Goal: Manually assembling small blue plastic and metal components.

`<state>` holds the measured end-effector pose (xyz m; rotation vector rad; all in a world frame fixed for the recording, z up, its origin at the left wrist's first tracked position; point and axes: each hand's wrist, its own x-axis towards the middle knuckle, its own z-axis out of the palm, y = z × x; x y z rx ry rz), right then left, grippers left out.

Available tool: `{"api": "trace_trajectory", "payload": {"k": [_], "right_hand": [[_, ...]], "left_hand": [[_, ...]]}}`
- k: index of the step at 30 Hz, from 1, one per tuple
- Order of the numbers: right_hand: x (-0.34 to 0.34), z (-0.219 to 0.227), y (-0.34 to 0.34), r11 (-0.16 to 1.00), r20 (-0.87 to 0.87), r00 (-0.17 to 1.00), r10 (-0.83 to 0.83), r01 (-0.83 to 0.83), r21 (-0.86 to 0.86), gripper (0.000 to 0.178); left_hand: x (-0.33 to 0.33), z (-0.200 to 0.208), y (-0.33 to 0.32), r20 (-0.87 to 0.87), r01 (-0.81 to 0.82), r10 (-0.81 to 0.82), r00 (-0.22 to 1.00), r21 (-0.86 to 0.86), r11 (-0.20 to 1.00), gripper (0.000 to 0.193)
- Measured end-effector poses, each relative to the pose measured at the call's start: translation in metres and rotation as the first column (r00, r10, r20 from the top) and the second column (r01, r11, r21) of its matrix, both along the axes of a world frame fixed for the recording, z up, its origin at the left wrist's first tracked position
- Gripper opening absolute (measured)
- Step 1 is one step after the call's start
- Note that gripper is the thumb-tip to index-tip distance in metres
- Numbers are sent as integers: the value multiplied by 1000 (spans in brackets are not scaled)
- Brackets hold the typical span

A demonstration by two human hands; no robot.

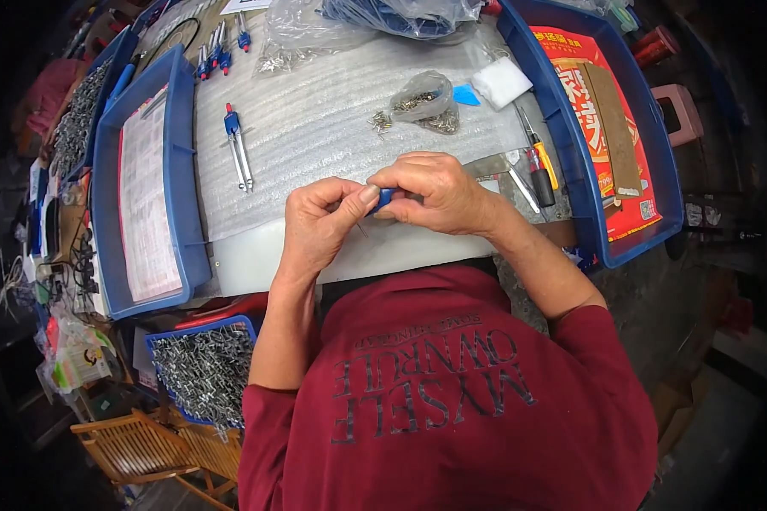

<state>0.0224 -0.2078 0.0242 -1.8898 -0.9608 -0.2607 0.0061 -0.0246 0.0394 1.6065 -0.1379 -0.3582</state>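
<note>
Both of my hands meet over the near edge of the padded work surface. A small blue piece (385, 199), mostly covered by fingers, is pinched between them. My left hand (320, 217) is closed, its thumb and fingertips at the piece's left side. My right hand (435, 194) grips it from the right, thumb below and fingers curled above. A thin dark sliver shows beneath the left thumb; I cannot make out what it is. Beyond my left hand lies a two-legged metal compass (237, 149) with a blue head and red tip.
Several similar compasses (215, 55) lie at the far left. An open plastic bag of small metal parts (423, 98) sits near a white foam block (501, 83). Screwdrivers (541, 166) lie at right. Blue trays (192, 255) flank the surface; a blue basket of metal parts (200, 366) is lower left.
</note>
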Motion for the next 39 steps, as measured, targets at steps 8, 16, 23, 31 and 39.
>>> {"api": "trace_trajectory", "payload": {"k": [8,16,23,31,39], "right_hand": [[4,6,-8,995,-105,990,98,-98,4,22],[3,5,-17,1000,-233,972,-24,21,-12,27],[0,-5,-16,990,-601,794,88,-4,140,29],[-4,-4,-2,987,-749,662,25,102,123,18],[-4,-19,12,889,-825,560,77,336,311,14]], "left_hand": [[-4,-4,-2,44,6,-13,999,146,989,16],[-7,4,-4,139,21,-29,990,57,998,29],[-7,-6,-1,249,-39,-14,968,207,978,43],[-11,1,1,280,-53,-40,959,316,947,43],[-17,7,7,326,-108,-32,945,401,910,50]]}}
